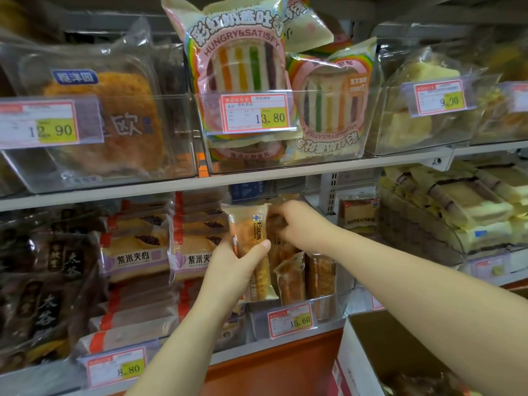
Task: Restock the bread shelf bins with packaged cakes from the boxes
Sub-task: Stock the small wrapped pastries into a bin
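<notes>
Clear plastic wraps the packaged cake (248,232) that the left hand (228,271) holds upright at the mouth of the bin (333,308), with the thumb pressed on its right edge and the fingers curled behind its left edge. The right hand (298,224) reaches further in from the right, palm down, its fingers curled over the top of a rear packet (275,224). Three more standing packets (290,278) are lined up side by side behind the bin's low front wall, above the 15.60 price tag (290,320). Both wrists pass under the edge of the upper shelf (257,178) with room to spare. A little open room remains at the bin's right end. One open cardboard box (371,341) sits near right, below the right forearm.
</notes>
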`<state>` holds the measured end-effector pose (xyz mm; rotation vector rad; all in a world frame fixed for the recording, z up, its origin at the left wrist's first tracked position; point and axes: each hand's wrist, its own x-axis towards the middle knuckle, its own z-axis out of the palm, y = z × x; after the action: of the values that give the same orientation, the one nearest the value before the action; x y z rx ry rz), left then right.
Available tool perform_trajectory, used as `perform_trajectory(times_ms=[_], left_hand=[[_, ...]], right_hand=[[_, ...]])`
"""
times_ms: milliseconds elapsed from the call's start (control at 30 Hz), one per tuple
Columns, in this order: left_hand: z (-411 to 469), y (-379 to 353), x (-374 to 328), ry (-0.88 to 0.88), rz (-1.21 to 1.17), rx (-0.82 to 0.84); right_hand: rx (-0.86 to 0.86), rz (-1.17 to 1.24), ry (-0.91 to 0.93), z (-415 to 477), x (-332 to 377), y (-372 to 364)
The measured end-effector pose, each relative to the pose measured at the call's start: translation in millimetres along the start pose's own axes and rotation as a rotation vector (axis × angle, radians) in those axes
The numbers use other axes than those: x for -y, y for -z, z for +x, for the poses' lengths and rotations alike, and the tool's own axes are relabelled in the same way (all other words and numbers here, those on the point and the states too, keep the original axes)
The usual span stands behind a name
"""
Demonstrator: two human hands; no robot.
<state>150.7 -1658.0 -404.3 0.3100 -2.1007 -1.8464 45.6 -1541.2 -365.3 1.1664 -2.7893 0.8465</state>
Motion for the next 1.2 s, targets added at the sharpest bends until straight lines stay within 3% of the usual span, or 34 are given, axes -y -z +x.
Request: perform_trajectory(times_ms=[167,300,433,567,767,933,1033,1100,1200], left_hand=[[3.4,9.8,-0.3,-0.080,-0.111,-0.207],[9.1,12.2,-0.1,-0.067,-0.177,-0.278],[12.8,9.1,6.7,0.007,-0.366,-0.253],[12.8,9.8,11.6,-0.031,-0.303,-0.210],[20.1,14.3,9.3,-0.113,-0.244,-0.179],[23.3,12.9,9.5,-0.155,-0.134,-0.186],[24.3,9.2,11.3,-0.155,-0.074,-0.162],[24.0,6.5,10.2,-0.170,-0.025,-0.162],[25.5,1.4,8.7,-0.199,0.037,-0.158]], right_hand=[[-0.150,0.052,-0.055,10.4,-11.0,-7.6],[-0.231,0.110,-0.094,15.8,-11.5,-19.0],[-0.094,-0.034,-0.131,30.0,-12.6,-36.5],[0.043,-0.134,-0.181,44.7,-19.9,-56.4],[0.069,-0.355,-0.166,53.6,-27.0,-58.7],[0.028,-0.112,-0.215,53.2,-24.1,-50.4],[-0.064,0.385,-0.281,40.6,-20.0,-36.1],[-0.118,0.505,-0.197,26.2,-19.6,-17.1],[0.036,0.506,0.019,11.2,-19.4,9.9]])
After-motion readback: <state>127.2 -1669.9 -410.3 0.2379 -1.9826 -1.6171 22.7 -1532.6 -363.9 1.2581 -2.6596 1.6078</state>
